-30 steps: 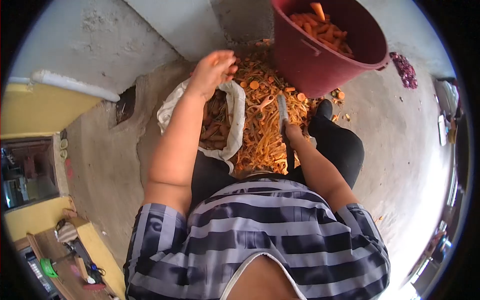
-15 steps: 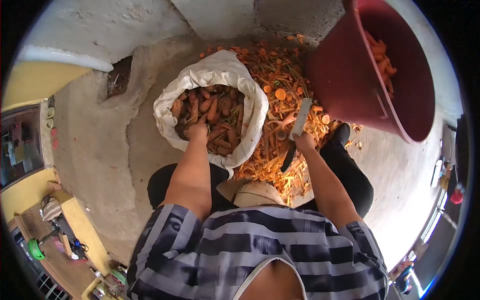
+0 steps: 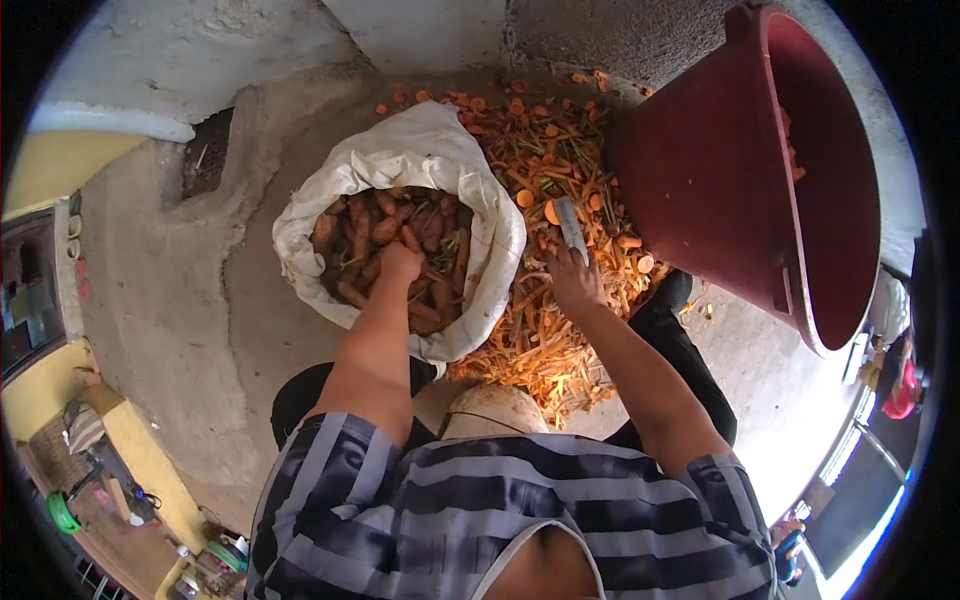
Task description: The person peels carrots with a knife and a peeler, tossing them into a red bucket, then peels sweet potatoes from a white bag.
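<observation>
My left hand reaches into a white woven sack full of unpeeled carrots. Its fingers are closed around one carrot, whose end points away from me. In my right hand is a knife with a wide metal blade, pointing away from me over the heap of carrot peelings. The knife's handle is hidden under my fingers. Cut carrot ends and round slices lie among the peelings beside the sack.
A large dark red tub leans at the right, with a few orange carrots showing inside. A pale rounded container stands between my legs. Concrete walls close off the back; a drain hole is at the left.
My right hand has moved left and turned over with the knife, its blade now farther left. My left hand stays in the sack among the carrots. The whole view has shifted slightly.
</observation>
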Tool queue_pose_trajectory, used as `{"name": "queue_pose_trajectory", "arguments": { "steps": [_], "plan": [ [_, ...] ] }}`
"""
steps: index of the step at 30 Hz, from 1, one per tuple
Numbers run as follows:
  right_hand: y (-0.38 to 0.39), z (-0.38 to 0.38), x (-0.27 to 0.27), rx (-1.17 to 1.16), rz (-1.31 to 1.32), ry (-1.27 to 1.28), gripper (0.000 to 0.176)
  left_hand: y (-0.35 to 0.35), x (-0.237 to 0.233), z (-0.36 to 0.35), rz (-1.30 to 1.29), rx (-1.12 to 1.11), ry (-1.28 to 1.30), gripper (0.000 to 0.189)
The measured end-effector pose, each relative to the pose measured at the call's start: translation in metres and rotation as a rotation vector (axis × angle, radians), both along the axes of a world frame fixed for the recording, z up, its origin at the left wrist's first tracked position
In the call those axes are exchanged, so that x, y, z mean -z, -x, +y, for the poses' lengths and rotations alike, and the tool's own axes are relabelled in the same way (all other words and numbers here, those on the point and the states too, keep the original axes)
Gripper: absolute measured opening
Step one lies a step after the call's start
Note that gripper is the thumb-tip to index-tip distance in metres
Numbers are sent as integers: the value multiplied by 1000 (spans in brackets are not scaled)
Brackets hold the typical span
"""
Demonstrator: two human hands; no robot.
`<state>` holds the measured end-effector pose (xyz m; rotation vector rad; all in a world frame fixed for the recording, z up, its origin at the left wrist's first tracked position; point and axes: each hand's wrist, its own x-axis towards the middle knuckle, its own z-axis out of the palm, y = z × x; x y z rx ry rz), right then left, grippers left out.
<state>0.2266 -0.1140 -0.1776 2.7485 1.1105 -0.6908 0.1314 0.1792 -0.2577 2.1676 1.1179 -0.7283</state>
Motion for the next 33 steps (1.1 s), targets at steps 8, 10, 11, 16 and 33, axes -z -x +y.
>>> {"name": "queue_pose_trajectory", "arguments": {
  "steps": [8,10,11,16,33],
  "plan": [
    [-12,-9,0,-293,43,-2,33,-30,-87,-38,-491,-798,779,32],
    [-5,-18,-5,-267,116,-131,30,-32,-112,-48,-610,-789,978,31],
    [1,-19,-7,-224,93,-246,30,-30,-119,-45,-594,-665,1129,30],
    [33,-9,-61,293,360,-716,27,-17,-209,-67,-573,-669,1114,29],
    [14,-48,-221,168,359,-868,40,-2,-271,-141,-459,-377,977,45]
  ]
}}
